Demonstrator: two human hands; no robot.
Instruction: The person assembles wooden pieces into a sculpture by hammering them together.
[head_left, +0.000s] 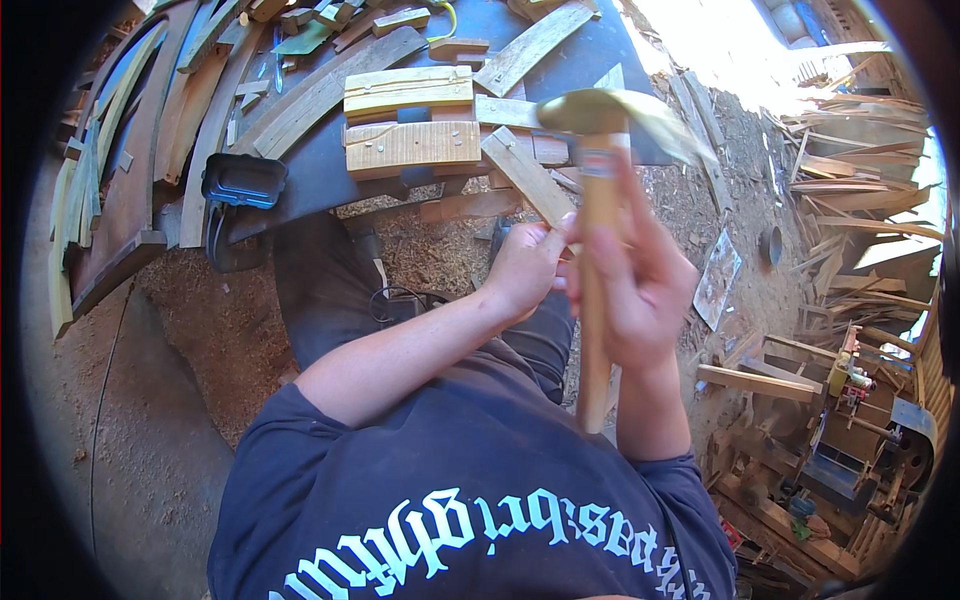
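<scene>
My right hand is closed on the wooden handle of a hammer, held upright with its broad metal head raised and blurred by motion. To its left, my left hand grips the lower end of a narrow, weathered wooden strip, whose far end rests at the near edge of the dark work table. The fingertips are partly hidden behind the handle. Just left of the strip lie two pale curved wooden blocks, one behind the other, with small fastener heads on top.
A small black open case sits at the table's left corner. Long boards lean and lie at the left, with more planks and offcuts on the table. At the right are piled wood scraps and a wooden-framed machine on the littered ground.
</scene>
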